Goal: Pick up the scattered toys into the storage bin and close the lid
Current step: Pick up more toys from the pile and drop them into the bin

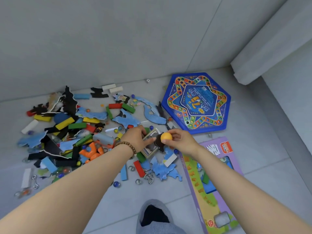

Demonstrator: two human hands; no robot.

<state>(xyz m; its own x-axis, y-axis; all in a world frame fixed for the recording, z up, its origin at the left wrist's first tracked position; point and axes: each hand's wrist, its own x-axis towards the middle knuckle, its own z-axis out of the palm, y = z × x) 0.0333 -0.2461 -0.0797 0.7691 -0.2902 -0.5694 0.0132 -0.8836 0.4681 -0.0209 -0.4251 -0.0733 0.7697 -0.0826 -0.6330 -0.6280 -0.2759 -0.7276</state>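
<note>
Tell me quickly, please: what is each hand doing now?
Left hand: closed, gripping the card box.
Right hand: closed, pinching the orange ball.

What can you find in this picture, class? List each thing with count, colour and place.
game board: one, blue hexagon, upper right
toy box: one, purple, lower right
wooden blocks: many, mixed colours, left pile
puzzle pieces: many, blue and black, in pile
marbles: several, glass, scattered
die: one, white, by wall
ball: one, orange, centre
card pack: one, patterned, centre
slipper: one, grey, bottom
left hand: one, gripping card pack
right hand: one, pinching ball
</note>
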